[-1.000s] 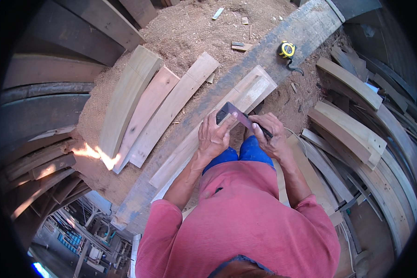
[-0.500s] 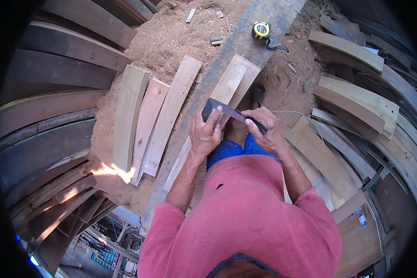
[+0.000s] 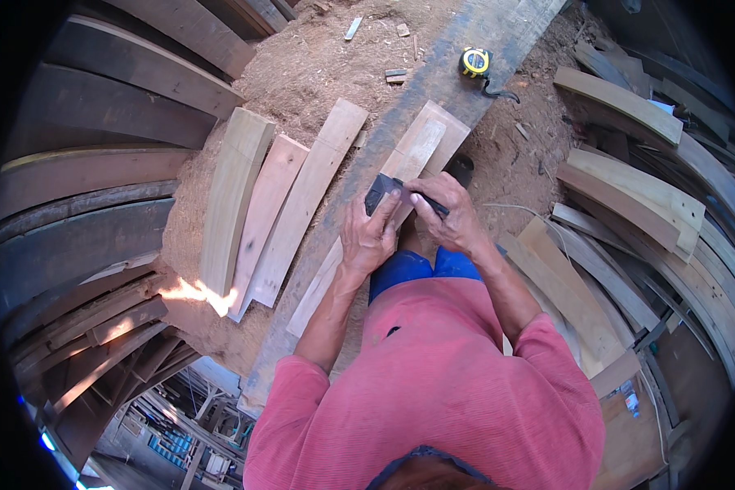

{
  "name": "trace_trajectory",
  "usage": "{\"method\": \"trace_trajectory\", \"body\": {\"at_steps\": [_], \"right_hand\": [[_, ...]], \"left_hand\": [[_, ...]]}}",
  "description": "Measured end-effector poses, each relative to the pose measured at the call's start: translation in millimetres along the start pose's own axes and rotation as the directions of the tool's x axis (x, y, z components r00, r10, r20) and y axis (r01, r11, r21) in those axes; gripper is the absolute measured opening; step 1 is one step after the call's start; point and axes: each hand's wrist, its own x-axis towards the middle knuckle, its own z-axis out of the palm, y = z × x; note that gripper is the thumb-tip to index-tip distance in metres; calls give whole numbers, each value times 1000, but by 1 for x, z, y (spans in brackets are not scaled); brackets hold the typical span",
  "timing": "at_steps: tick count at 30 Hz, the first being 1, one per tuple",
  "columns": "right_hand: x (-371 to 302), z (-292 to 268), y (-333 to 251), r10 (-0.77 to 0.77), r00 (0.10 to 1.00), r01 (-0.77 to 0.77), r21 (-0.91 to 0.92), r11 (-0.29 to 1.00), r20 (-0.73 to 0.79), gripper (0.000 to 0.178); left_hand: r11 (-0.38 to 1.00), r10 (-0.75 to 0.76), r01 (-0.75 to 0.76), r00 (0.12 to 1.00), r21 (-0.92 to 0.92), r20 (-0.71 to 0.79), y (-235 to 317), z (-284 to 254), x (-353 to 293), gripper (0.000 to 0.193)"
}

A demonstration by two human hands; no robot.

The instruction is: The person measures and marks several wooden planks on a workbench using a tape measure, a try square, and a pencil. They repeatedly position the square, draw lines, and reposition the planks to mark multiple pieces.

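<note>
My left hand (image 3: 369, 237) is closed around a small dark block (image 3: 377, 194), its thumb lying along the near side. Close beside it, my right hand (image 3: 456, 216) grips a flat-bladed tool by its black handle (image 3: 440, 208). Most of the blade is hidden by my fingers and the block, so its exact kind cannot be told. Both hands are over pale boards (image 3: 451, 135) on a long worn plank (image 3: 510, 28), with a narrower strip (image 3: 425, 147) on top of the boards.
A yellow and black tape measure (image 3: 474, 62) sits farther up the plank. To the left, several cut boards (image 3: 314, 204) lie on sawdust (image 3: 302, 69), beyond them stacked dark planks (image 3: 98, 106). More curved boards (image 3: 637, 175) are piled at the right, near a thin cable (image 3: 510, 205).
My right hand has moved left toward my left hand, bringing the black-handled tool with it. Less of the blade shows now. My left hand keeps its hold on the dark block.
</note>
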Motion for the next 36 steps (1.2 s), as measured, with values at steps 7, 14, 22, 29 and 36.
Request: {"method": "trace_trajectory", "body": {"at_steps": [7, 14, 22, 29, 36], "right_hand": [[-11, -37, -16, 139, 982, -100, -273, 957, 130, 10], [-7, -6, -5, 151, 981, -112, -286, 952, 120, 11], [-4, 24, -2, 79, 984, -32, -285, 958, 157, 34], [-8, 30, 3, 55, 986, 8, -371, 929, 160, 37], [-7, 31, 3, 76, 986, -16, -367, 930, 149, 35]], "left_hand": [[1000, -8, 8, 1000, -25, -10, 2, -1, 2, 78], [996, -41, 44, 998, -76, 39, -3, -14, -8, 80], [991, -66, 72, 996, -116, 55, -13, -6, -14, 80], [993, -44, 45, 999, -105, 13, -13, -1, -16, 74], [991, -18, 16, 1000, -134, -11, -15, 0, -18, 71]]}}
